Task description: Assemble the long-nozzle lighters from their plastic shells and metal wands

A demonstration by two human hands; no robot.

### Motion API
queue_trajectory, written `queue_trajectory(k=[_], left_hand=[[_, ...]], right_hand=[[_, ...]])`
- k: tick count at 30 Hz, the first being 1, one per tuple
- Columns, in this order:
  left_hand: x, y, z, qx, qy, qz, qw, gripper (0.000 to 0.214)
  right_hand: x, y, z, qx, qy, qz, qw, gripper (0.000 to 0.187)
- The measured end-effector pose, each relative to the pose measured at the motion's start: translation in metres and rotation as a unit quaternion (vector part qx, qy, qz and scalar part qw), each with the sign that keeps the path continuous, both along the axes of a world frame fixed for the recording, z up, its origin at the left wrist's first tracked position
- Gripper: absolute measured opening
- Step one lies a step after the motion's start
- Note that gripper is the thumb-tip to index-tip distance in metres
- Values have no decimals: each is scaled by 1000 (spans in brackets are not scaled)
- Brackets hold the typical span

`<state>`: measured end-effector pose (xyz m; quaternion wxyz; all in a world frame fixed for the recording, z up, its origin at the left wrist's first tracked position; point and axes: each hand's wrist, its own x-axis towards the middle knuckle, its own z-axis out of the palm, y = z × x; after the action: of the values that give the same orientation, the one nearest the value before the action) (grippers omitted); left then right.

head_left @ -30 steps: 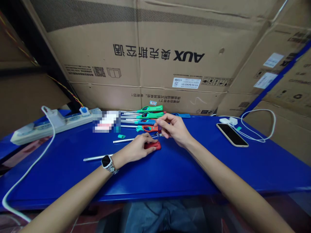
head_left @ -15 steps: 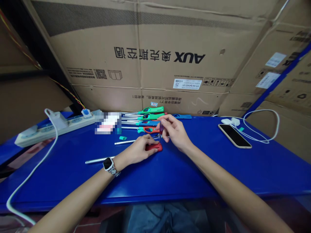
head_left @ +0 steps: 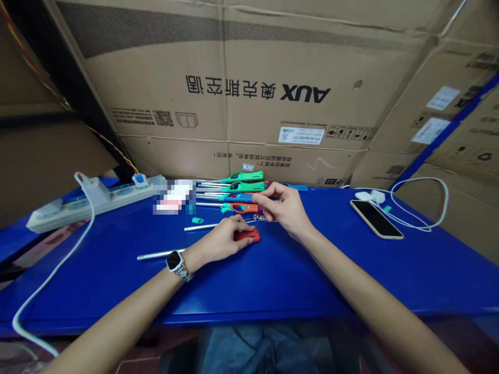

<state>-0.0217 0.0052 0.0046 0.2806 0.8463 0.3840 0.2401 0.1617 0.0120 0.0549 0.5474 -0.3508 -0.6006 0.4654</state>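
Note:
My left hand (head_left: 225,239) presses a red long-nosed lighter (head_left: 249,236) flat on the blue table, fingers closed around its handle. A metal tube (head_left: 156,255) sticks out to the left from beneath that wrist. My right hand (head_left: 286,210) is in a pinch just above the red lighter's end. A small purple-handled screwdriver (head_left: 261,210) stands upright beneath its fingertips, mostly hidden, its thin shaft pointing down at the lighter. Just behind lie an orange lighter (head_left: 245,208), a blue lighter (head_left: 237,198) and green lighters (head_left: 249,186) in a row.
Another metal tube (head_left: 198,227) and a teal piece (head_left: 197,221) lie left of my hands. A power strip (head_left: 113,200) with a white cable is at the left. On the right are a phone (head_left: 376,219) and a coiled white cable (head_left: 429,227). A large cardboard box (head_left: 249,52) stands behind.
My right hand's fingers have shifted slightly over the screwdriver, and more of its purple handle is hidden. My left hand and the red lighter stay in place.

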Motion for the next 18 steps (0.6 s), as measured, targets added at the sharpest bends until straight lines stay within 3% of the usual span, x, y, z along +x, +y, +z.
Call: queue_trajectory(k=[5, 8, 13, 18], left_hand=[[0, 0, 0, 3, -1, 1, 1000, 35], [1, -1, 1, 1, 3, 0, 1000, 33], [1, -2, 3, 4, 7, -1, 1000, 31], [0, -1, 1, 3, 11, -4, 1000, 31]], right_hand=[[-5, 1, -4, 15, 8, -13, 1000, 50], [-5, -2, -7, 21, 1, -11, 1000, 42], [4, -4, -6, 52, -41, 58, 996, 37], [6, 0, -3, 40, -56, 56, 996, 34]])
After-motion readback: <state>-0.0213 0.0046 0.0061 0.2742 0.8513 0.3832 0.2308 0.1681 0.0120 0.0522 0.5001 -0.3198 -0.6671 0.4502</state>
